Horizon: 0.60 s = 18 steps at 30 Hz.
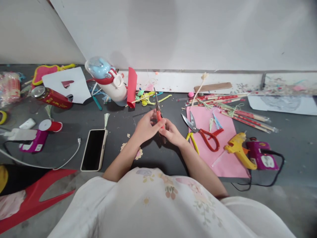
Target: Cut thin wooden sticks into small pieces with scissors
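In front of my body, both hands are together on needle-nose pliers [158, 110] with red handles, the long dark jaws pointing away from me. My left hand [148, 126] is closed round the handles from the left. From the other side, my right hand [171, 133] grips their lower part, its thumb close to the left thumb. The fingers partly hide the handles, and I cannot make out anything between the jaws. Beyond the tips lie yellow and green craft pieces [147, 99]. Pale small bits [138, 153] are scattered on the dark table by my left forearm.
Right: scissors [208, 138] and yellow-handled tool [194, 143] on pink paper [201, 162], yellow glue gun [239, 150], purple power block [262, 155], wrapped sticks [247, 119]. Left: phone [94, 150], water bottle [111, 84], red can [53, 98], thread spool [51, 125], white cable [71, 158].
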Each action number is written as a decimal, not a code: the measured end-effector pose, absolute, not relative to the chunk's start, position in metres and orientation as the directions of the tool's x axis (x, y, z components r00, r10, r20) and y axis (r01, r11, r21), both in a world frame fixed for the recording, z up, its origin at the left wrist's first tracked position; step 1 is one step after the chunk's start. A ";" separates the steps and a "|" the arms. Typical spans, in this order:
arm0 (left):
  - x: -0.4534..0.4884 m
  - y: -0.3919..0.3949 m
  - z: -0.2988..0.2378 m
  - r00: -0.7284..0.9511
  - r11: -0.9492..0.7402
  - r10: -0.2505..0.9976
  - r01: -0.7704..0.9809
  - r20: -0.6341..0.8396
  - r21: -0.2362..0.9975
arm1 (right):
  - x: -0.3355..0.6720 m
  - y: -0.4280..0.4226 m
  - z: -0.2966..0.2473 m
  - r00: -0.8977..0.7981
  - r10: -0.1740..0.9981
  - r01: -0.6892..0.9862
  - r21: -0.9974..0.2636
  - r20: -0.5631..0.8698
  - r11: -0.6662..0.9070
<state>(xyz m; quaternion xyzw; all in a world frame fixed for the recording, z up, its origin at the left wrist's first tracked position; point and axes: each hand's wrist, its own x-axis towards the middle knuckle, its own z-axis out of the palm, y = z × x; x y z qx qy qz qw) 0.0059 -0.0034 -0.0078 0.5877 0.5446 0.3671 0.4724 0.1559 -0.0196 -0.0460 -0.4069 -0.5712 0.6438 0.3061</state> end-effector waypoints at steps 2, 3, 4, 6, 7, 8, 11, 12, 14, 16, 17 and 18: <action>0.014 -0.004 -0.013 0.294 0.224 0.924 0.100 -0.244 0.970 | 0.155 -0.020 -0.046 -0.460 0.875 0.022 -0.987 -0.149 -0.156; 0.016 -0.004 -0.015 0.350 0.314 0.888 0.009 -0.297 0.949 | 0.154 -0.020 -0.046 -0.457 0.879 0.005 -0.989 -0.135 -0.149; 0.017 -0.003 -0.017 0.387 0.390 0.860 -0.077 -0.333 0.917 | 0.154 -0.020 -0.046 -0.462 0.879 -0.003 -0.990 -0.122 -0.140; 0.018 -0.002 -0.019 0.425 0.477 0.829 -0.195 -0.364 0.857 | 0.153 -0.020 -0.046 -0.471 0.876 -0.011 -0.992 -0.106 -0.126; 0.018 -0.002 -0.019 0.422 0.491 0.828 -0.226 -0.370 0.841 | 0.152 -0.020 -0.046 -0.476 0.873 -0.017 -0.992 -0.105 -0.129; 0.018 -0.001 -0.020 0.411 0.496 0.831 -0.243 -0.375 0.833 | 0.152 -0.020 -0.046 -0.483 0.869 -0.025 -0.990 -0.108 -0.137; 0.019 -0.001 -0.021 0.361 0.487 0.849 -0.253 -0.385 0.836 | 0.151 -0.020 -0.044 -0.511 0.853 -0.055 -0.986 -0.110 -0.160; 0.019 -0.001 -0.021 0.349 0.483 0.854 -0.252 -0.386 0.839 | 0.151 -0.020 -0.044 -0.521 0.847 -0.060 -0.985 -0.108 -0.162; 0.020 -0.001 -0.021 0.330 0.479 0.859 -0.250 -0.391 0.842 | 0.151 -0.019 -0.044 -0.533 0.839 -0.062 -0.984 -0.106 -0.164; 0.021 -0.001 -0.021 0.313 0.477 0.863 -0.248 -0.396 0.843 | 0.151 -0.019 -0.044 -0.531 0.842 -0.070 -0.984 -0.101 -0.162; 0.021 -0.001 -0.021 0.306 0.477 0.864 -0.245 -0.400 0.844 | 0.151 -0.019 -0.045 -0.529 0.843 -0.073 -0.985 -0.097 -0.159; 0.021 -0.001 -0.022 0.301 0.477 0.865 -0.241 -0.403 0.845 | 0.151 -0.019 -0.045 -0.529 0.843 -0.073 -0.985 -0.094 -0.156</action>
